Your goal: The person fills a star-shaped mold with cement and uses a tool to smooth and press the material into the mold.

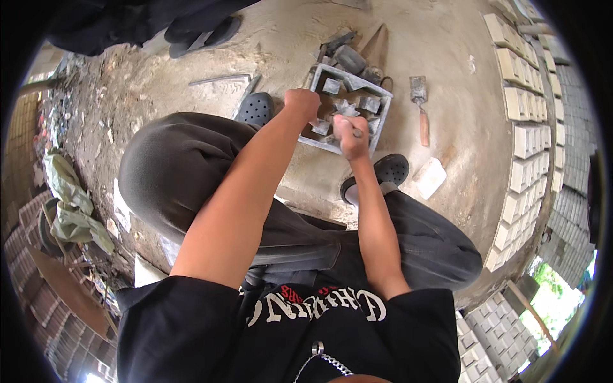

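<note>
A grey rectangular mould [383,121] sits on the ground between my feet, with several raised metal shapes inside, among them a star-like piece [345,108] near its middle. My left hand [302,104] is closed over the mould's left rim; its fingertips are mostly hidden. Over the mould's near part, my right hand [352,137] is wrapped round a tool handle [357,133], whose round end shows beside the thumb. The working end of that tool is hidden by the hand.
A trowel [419,102] and a white slab [430,178] lie right of the mould. Dark tools and a rounded lump [350,59] lie beyond it. Rows of pale cast blocks [527,140] line the right side. Another person's sandal [220,32] is at the upper left.
</note>
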### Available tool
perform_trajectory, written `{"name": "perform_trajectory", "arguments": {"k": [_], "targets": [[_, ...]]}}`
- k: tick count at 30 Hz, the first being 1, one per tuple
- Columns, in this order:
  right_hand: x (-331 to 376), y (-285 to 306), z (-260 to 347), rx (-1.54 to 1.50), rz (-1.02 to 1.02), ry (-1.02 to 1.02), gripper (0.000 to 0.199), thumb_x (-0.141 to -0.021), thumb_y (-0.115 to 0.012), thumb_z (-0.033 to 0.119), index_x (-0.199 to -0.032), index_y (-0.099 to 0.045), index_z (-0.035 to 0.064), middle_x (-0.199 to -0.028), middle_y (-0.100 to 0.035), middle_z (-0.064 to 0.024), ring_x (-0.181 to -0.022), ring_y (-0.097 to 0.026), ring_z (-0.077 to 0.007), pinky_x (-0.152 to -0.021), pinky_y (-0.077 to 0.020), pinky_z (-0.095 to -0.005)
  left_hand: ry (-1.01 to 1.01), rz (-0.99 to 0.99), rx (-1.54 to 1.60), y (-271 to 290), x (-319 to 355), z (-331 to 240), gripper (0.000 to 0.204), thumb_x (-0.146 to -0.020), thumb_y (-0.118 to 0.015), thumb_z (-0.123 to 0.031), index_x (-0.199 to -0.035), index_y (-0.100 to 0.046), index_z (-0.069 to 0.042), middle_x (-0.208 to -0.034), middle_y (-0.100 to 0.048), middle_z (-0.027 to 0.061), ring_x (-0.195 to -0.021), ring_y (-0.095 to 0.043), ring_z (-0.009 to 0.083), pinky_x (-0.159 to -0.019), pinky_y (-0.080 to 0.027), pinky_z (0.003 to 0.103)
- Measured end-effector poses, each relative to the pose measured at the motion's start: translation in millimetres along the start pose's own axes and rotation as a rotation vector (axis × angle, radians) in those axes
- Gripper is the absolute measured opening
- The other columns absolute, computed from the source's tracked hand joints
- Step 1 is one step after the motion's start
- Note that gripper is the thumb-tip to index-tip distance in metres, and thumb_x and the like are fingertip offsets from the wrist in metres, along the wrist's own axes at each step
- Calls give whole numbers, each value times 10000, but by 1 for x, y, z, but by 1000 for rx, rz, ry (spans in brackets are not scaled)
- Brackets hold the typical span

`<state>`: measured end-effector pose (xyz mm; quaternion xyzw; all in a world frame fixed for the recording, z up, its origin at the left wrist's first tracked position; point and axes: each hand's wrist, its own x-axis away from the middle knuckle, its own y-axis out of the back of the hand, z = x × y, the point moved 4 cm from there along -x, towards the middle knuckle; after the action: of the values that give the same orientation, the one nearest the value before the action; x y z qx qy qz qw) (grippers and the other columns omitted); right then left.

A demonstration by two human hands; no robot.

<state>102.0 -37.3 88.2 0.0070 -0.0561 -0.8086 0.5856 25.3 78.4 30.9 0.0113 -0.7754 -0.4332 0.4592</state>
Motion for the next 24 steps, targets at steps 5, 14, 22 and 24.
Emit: {"name": "perform_trajectory", "arguments": {"k": [5, 14, 22, 24], "targets": [[14, -7, -19, 160, -33, 103, 357, -867, -413, 105, -523, -332, 57, -503, -357, 30, -468, -314, -69, -449, -227, -279, -77, -28, 40, -8, -4, -1, 552, -592, -810, -450, -1009, -694, -106, -1026, -681, 95, -980, -648, 252, -800, -523, 367], [42, -21, 18, -251, -421, 153, 331, -888, -485, 84, -577, -406, 5, -541, -414, 1, -473, -357, -75, -446, -269, -248, -30, -1, -38, -1, -17, -2, 557, -584, -836, -414, -1043, -693, -133, -1057, -675, 76, -993, -645, 240, -796, -527, 354], [45, -47, -27, -15, -453, 107, 380, -924, -435, 142, -569, -352, 34, -545, -379, -21, -513, -353, -104, -486, -276, -279, -36, 13, -58, -3, -22, -2, 589, -579, -841, -404, -1082, -683, -142, -1056, -677, 62, -989, -648, 232, -794, -531, 348], [43, -43, -25, -25, -505, 158, 373, -922, -476, 157, -587, -399, 14, -547, -430, -61, -506, -419, -131, -489, -335, -304, -45, 19, -28, -1, -21, -2, 587, -576, -841, -401, -1072, -683, -131, -1047, -678, 78, -984, -650, 242, -794, -532, 358]]}}
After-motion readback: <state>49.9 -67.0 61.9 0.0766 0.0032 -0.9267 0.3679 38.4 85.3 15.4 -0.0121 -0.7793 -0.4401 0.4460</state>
